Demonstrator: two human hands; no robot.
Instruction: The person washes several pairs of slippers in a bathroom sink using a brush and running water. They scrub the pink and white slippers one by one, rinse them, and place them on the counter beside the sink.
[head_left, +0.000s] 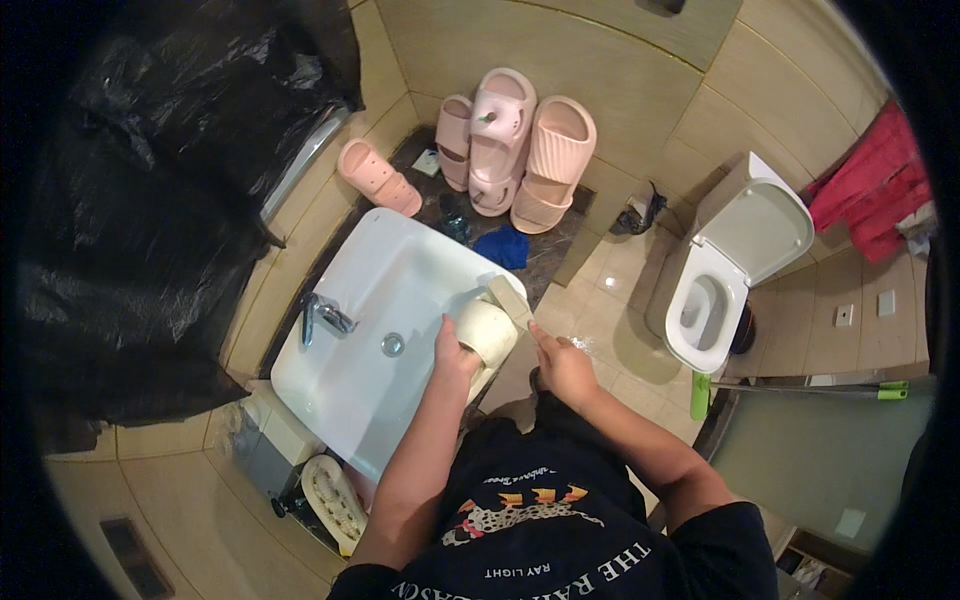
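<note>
My left hand (454, 349) holds a cream slide slipper (486, 332) over the near right edge of the white washbasin (364, 255). Against the slipper's far end lies a pale, block-like object (509, 300), perhaps a brush; my right hand (561, 360) is at its near end, fingers curled and the index finger extended. The exact grip is hard to make out. A chrome faucet (330, 315) stands at the basin's left, and a round drain (392, 344) shows in the bowl. Part of the slipper is hidden by my left hand.
Several pink slippers (551, 161) lean on the wall behind the basin, near a blue cloth (502, 247). One pink slipper (379, 178) lies at the back left. Another cream slipper (334, 499) rests left of my left arm. A toilet (701, 315) with raised lid stands to the right.
</note>
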